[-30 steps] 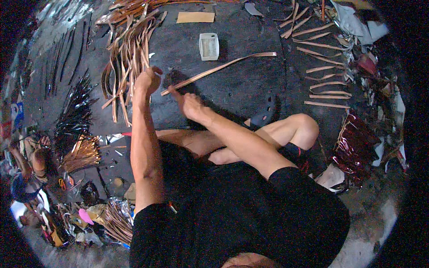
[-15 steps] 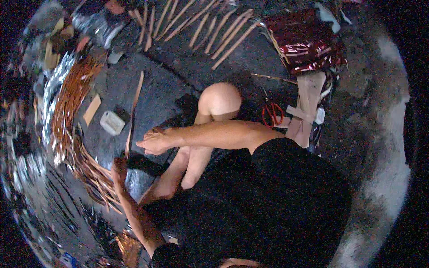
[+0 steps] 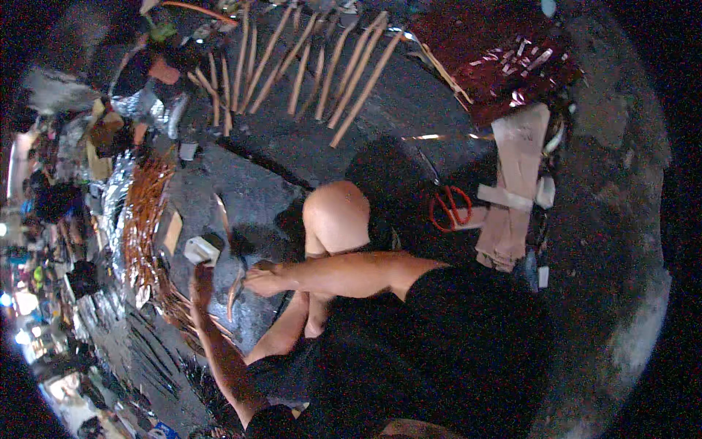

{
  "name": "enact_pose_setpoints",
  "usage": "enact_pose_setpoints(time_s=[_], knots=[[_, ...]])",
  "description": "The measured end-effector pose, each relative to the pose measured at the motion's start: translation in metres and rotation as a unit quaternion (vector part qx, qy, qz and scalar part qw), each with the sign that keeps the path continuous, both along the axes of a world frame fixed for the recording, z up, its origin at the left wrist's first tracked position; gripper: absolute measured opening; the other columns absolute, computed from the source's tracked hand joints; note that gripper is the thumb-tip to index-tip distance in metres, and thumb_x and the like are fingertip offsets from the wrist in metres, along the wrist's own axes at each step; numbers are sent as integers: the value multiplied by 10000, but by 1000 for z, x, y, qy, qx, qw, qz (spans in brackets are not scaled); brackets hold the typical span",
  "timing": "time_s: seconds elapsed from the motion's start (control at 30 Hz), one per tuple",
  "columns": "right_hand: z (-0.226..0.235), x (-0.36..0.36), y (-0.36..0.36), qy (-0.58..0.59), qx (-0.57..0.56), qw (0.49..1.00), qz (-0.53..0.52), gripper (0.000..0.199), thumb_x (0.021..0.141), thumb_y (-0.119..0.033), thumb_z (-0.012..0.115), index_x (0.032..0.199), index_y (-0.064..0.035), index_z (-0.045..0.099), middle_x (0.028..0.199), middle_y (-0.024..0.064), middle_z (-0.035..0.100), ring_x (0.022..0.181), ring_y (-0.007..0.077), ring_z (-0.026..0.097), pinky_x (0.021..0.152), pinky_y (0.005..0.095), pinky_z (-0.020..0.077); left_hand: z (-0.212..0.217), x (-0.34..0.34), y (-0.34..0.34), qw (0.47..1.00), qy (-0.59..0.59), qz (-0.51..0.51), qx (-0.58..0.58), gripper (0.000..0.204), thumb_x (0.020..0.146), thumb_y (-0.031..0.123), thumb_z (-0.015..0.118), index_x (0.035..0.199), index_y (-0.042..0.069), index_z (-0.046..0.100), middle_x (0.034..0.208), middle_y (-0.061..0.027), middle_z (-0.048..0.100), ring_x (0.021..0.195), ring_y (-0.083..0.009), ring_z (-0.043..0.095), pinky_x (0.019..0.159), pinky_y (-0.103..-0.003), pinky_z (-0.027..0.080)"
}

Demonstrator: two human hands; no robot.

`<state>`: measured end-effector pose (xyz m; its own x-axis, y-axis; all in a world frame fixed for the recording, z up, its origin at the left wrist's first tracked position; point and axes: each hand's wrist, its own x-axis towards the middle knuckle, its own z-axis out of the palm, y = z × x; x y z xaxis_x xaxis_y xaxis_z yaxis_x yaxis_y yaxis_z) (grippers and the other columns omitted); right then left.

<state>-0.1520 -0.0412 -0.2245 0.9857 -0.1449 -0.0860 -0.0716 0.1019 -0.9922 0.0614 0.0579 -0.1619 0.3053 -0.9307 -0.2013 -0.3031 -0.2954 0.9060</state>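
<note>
Two bare hands meet over a long copper-coloured strip [image 3: 232, 282] on the dark floor mat [image 3: 256, 186], and we see the whole scene swung rightward in the half second since the earlier frame: the red-handled scissors [image 3: 450, 208] and the stack of tan card pieces [image 3: 512, 197] now sit nearer the middle of view, while the bare knee [image 3: 336, 212] has come in closer to centre.

Our left hand [image 3: 201, 282] lies at the near left, the forearm running up from the lower edge, fingers curled beside the strip; we cannot tell whether they actually grip it.

Our right hand [image 3: 262, 280] reaches across the body from the right, arm almost level, fingers drawn together and pressing on the strip's near end, where a second ago that hand held the strip out flatter along the mat.

A small white block [image 3: 202, 250] rests just left of the hands, with a tan card [image 3: 172, 230] beyond it and a heap of coppery coiled strips [image 3: 146, 219] farther left.

Farther off, a row of straight tan sticks [image 3: 329, 66] fans across the mat, and a sheet of dark red foil [image 3: 497, 62] lies at the far right.
</note>
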Motion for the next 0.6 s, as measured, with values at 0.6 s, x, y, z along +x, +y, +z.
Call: enact_pose_setpoints(time_s=[0.6], knots=[[19,-95,-48,-27,-438,898,43,291,767,-223,621,915,5,518,859,179,623,863,342,594,789,446,433,20,-132,32,981,-154,116,0,95,842,-7,571,932,15,594,897,-79,626,846,-180,605,779,-285,468]])
